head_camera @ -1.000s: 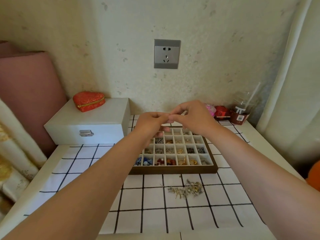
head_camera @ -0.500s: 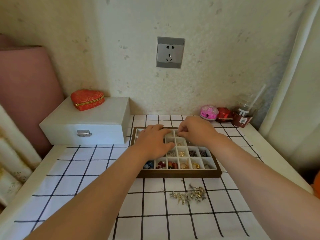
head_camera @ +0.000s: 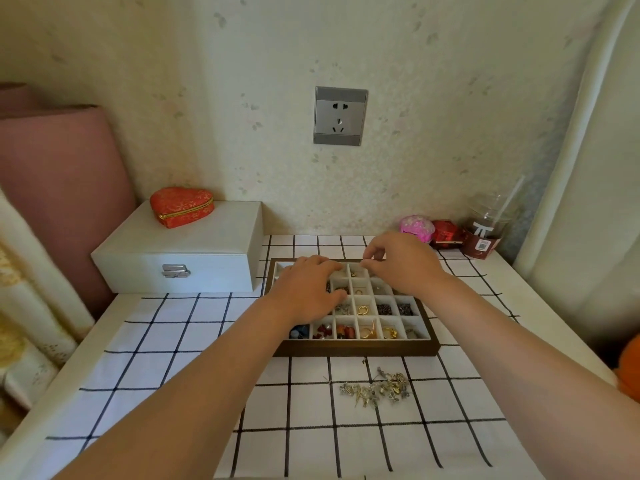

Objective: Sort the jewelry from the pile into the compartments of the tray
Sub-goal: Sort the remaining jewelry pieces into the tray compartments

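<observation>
Down from the air come both hands: a second ago they met fingertip to fingertip above the tray, now they sit low over it.

The left hand (head_camera: 306, 291) lies flat, fingers straight, across the left compartments of the tray (head_camera: 356, 349). It holds nothing and is probably there to steady the tray.

The right hand (head_camera: 403, 263) hangs over the far row with fingers curled, thumb and forefinger drawn close above one cell. Whether a piece is pinched there or already let go, I cannot tell; it is too small to see.

The pile (head_camera: 377, 389) of silvery and gold bits lies on the checked cloth (head_camera: 173, 341), on the near side of the tray, right of centre and clear of its front wall. That is within easy reach of the picking hand.

Near-row cells hold like with like: blue beads, red beads, gold rings. Dark pieces sit in the row behind. The far-left cells are hidden under the left hand.

A white box (head_camera: 180, 251) stands left of the tray, out of the way.

Judgement: one piece is being placed, and much of the pile remains.
</observation>
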`<act>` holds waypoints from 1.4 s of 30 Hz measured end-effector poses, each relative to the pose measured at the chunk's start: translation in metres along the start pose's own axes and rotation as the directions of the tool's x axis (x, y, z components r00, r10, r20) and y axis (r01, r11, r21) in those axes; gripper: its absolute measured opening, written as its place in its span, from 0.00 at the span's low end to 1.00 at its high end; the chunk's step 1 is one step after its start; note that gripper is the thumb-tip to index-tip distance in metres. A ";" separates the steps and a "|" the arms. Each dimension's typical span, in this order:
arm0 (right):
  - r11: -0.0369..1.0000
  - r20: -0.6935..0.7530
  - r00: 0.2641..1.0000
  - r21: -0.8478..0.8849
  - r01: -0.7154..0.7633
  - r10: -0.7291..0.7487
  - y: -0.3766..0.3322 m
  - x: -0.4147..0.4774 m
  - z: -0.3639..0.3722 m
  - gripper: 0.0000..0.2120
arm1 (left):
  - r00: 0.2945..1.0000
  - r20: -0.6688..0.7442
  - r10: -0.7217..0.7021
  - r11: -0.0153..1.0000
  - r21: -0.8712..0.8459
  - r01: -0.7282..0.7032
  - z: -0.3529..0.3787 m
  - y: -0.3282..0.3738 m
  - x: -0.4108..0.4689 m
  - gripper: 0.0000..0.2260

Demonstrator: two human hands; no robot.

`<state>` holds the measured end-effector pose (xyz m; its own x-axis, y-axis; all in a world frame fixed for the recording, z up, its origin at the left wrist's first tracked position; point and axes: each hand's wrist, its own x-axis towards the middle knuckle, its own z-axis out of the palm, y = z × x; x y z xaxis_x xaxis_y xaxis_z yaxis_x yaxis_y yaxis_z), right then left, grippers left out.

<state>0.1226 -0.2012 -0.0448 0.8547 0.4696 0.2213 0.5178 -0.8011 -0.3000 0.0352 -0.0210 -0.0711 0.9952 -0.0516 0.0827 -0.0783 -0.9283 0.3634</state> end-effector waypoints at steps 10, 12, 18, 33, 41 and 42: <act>0.985 0.157 0.979 0.135 0.106 -0.127 -0.007 -0.071 -0.034 0.03 | 0.972 -0.112 0.206 0.978 -0.003 -0.208 -0.004 0.038 -0.030 0.08; 0.987 0.227 0.964 0.111 0.114 -0.137 -0.007 -0.089 -0.040 0.03 | 0.962 -0.093 0.258 0.966 0.000 -0.259 -0.005 0.048 -0.042 0.05; 0.988 0.391 0.910 0.122 0.098 -0.138 -0.001 -0.131 -0.042 0.02 | 0.924 0.132 0.359 0.928 0.055 -0.369 -0.005 0.073 -0.071 0.05; 0.987 0.434 0.887 0.037 0.156 -0.157 0.002 -0.138 -0.039 0.06 | 0.896 0.382 0.225 0.945 0.137 -0.296 -0.010 0.080 -0.075 0.05; 0.980 0.442 0.878 0.014 0.197 -0.182 -0.012 -0.135 -0.029 0.04 | 0.888 0.431 0.159 0.969 0.103 -0.223 -0.014 0.075 -0.074 0.04; 0.979 0.444 0.877 -0.001 0.205 -0.183 -0.013 -0.135 -0.029 0.04 | 0.890 0.429 0.154 0.971 0.102 -0.217 -0.013 0.075 -0.074 0.04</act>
<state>-0.0003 -0.2647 -0.0440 0.6710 0.7234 -0.1627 0.6819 -0.6882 -0.2478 -0.0450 -0.0822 -0.0374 0.8987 -0.3467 -0.2686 -0.2860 -0.9276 0.2402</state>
